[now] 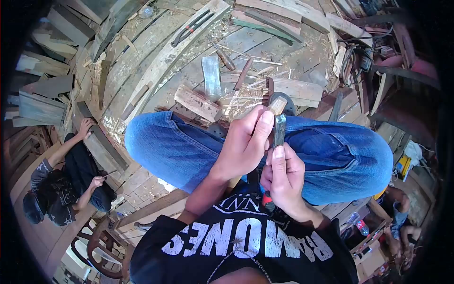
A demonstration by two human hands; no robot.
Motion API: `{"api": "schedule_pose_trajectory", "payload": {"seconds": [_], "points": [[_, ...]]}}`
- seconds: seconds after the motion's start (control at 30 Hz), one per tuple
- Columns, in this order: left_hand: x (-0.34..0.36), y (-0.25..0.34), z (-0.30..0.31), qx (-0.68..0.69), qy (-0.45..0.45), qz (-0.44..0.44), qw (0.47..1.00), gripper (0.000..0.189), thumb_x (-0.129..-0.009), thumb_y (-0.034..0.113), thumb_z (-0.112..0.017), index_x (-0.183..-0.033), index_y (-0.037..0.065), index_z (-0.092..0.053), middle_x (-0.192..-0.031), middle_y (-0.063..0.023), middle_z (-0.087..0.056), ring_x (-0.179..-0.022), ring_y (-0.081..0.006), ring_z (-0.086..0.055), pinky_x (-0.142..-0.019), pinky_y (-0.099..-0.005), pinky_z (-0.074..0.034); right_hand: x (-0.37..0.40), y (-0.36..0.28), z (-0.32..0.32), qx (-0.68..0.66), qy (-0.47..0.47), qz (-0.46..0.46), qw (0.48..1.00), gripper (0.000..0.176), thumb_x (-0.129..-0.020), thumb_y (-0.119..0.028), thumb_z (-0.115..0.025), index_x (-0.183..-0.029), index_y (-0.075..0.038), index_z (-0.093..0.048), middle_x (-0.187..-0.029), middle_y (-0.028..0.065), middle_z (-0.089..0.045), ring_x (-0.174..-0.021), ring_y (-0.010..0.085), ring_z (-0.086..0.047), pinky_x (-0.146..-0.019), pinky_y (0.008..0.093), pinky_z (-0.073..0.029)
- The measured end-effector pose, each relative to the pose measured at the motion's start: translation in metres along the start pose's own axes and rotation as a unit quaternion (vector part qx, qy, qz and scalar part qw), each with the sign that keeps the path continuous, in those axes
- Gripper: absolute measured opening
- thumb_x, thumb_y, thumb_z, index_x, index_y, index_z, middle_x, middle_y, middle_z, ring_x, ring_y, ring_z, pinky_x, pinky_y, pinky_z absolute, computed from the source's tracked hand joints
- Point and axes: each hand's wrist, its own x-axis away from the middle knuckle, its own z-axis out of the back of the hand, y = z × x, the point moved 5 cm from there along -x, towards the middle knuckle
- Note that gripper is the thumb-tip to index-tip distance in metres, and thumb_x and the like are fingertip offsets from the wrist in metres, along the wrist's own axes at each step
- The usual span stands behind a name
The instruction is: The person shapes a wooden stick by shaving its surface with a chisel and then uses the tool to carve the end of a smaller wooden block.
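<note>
My left hand [247, 142] is closed around a small piece of pale wood [277, 106], whose blunt end sticks out past the thumb. Close beside it, my right hand [283, 173] grips a chisel-like tool [279, 130] with a flat dark blade. The blade points away from me, and its tip, with a greenish patch, is right by the left thumb. Below the right hand, a red and black end [268, 200] shows against my shirt. Both hands are above my lap, between my knees in blue jeans [331, 156].
Wood blocks [197, 102], a grey flat piece [211, 76], a wood-handled tool [226, 60] and shavings lie ahead on the floor. Pliers-like tool [191, 28] rests on a long curved plank [163, 61]. Another person [59, 184] works at a beam on the left; limbs show at right.
</note>
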Motion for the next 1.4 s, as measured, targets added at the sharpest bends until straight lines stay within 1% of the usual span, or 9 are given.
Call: {"api": "schedule_pose_trajectory", "payload": {"seconds": [0.3,0.7,0.77,0.83,0.87,0.9,1.03,1.23,1.4], "points": [[0.000,-0.003,-0.002,0.029,-0.011,0.029,0.999,0.032,-0.103,0.024,-0.040,-0.086,0.001,-0.053,-0.055,0.0006,-0.047,-0.048,-0.0047,-0.043,-0.045,-0.0238,-0.035,-0.001,-0.024,0.003,-0.064,0.008,0.056,0.996,0.031,-0.103,-0.025,-0.041,-0.079,-0.005,-0.044,-0.059,-0.0041,-0.039,-0.044,0.0019,-0.034,-0.039,0.0198,-0.030],[-0.004,-0.008,-0.001,-0.001,0.021,-0.017,1.000,0.027,-0.101,0.021,-0.046,-0.087,0.000,-0.054,-0.054,0.0001,-0.048,-0.048,-0.0047,-0.045,-0.044,-0.0252,-0.036,-0.011,-0.003,0.000,-0.014,-0.006,-0.027,1.000,0.032,-0.103,-0.027,-0.040,-0.085,-0.003,-0.051,-0.052,-0.0040,-0.042,-0.041,0.0028,-0.039,-0.039,0.0203,-0.034],[-0.005,-0.006,-0.002,-0.014,0.038,-0.041,0.998,0.029,-0.103,0.022,-0.041,-0.081,0.005,-0.050,-0.057,0.0033,-0.046,-0.047,-0.0011,-0.042,-0.042,-0.0201,-0.033,-0.014,-0.002,-0.001,-0.025,-0.013,-0.036,0.999,0.033,-0.103,-0.028,-0.040,-0.085,-0.003,-0.051,-0.051,-0.0039,-0.042,-0.040,0.0033,-0.039,-0.038,0.0205,-0.034],[-0.005,-0.004,-0.001,-0.025,0.043,-0.036,0.998,0.029,-0.103,0.022,-0.041,-0.081,0.004,-0.050,-0.057,0.0029,-0.047,-0.048,-0.0012,-0.043,-0.043,-0.0204,-0.033,-0.016,-0.001,-0.003,0.004,-0.005,-0.035,0.999,0.035,-0.104,-0.031,-0.037,-0.081,-0.006,-0.044,-0.049,-0.0028,-0.034,-0.036,0.0051,-0.029,-0.036,0.0229,-0.031],[-0.005,-0.004,-0.001,-0.036,0.048,-0.030,0.998,0.030,-0.103,0.022,-0.042,-0.081,0.004,-0.050,-0.057,0.0025,-0.048,-0.049,-0.0013,-0.044,-0.043,-0.0207,-0.034,-0.017,0.003,0.000,-0.031,-0.012,-0.048,0.998,0.033,-0.103,-0.028,-0.039,-0.083,-0.005,-0.049,-0.050,-0.0037,-0.042,-0.038,0.0037,-0.039,-0.036,0.0210,-0.033],[-0.006,-0.005,-0.001,-0.037,0.048,-0.029,0.998,0.030,-0.103,0.022,-0.042,-0.081,0.004,-0.050,-0.057,0.0025,-0.048,-0.049,-0.0013,-0.044,-0.043,-0.0207,-0.034,-0.019,0.005,0.000,-0.032,-0.011,-0.049,0.998,0.033,-0.103,-0.028,-0.039,-0.083,-0.005,-0.049,-0.050,-0.0037,-0.042,-0.038,0.0037,-0.039,-0.036,0.0210,-0.033],[-0.009,-0.005,0.001,-0.126,0.060,-0.052,0.989,0.029,-0.103,0.022,-0.042,-0.083,0.001,-0.049,-0.056,-0.0040,-0.048,-0.050,-0.0071,-0.046,-0.046,-0.0275,-0.037,-0.026,0.007,-0.002,-0.035,-0.010,-0.027,0.999,0.035,-0.104,-0.028,-0.038,-0.078,-0.005,-0.046,-0.049,-0.0028,-0.040,-0.035,0.0053,-0.038,-0.033,0.0233,-0.031],[-0.014,-0.017,0.001,-0.169,0.068,-0.042,0.982,0.030,-0.102,0.024,-0.040,-0.088,0.001,-0.051,-0.057,-0.0087,-0.048,-0.050,-0.0131,-0.047,-0.049,-0.0335,-0.039,-0.022,-0.003,0.000,-0.168,-0.045,-0.179,0.968,0.039,-0.104,-0.032,-0.036,-0.076,-0.007,-0.043,-0.048,-0.0008,-0.034,-0.031,0.0088,-0.032,-0.031,0.0261,-0.027],[-0.012,-0.017,0.002,-0.192,0.064,-0.023,0.979,0.030,-0.102,0.026,-0.040,-0.094,0.000,-0.054,-0.059,-0.0114,-0.050,-0.050,-0.0175,-0.049,-0.051,-0.0360,-0.040,-0.022,-0.012,0.001,-0.162,-0.043,-0.202,0.965,0.040,-0.103,-0.034,-0.038,-0.075,-0.007,-0.044,-0.049,-0.0010,-0.034,-0.032,0.0090,-0.031,-0.031,0.0264,-0.027]]}}
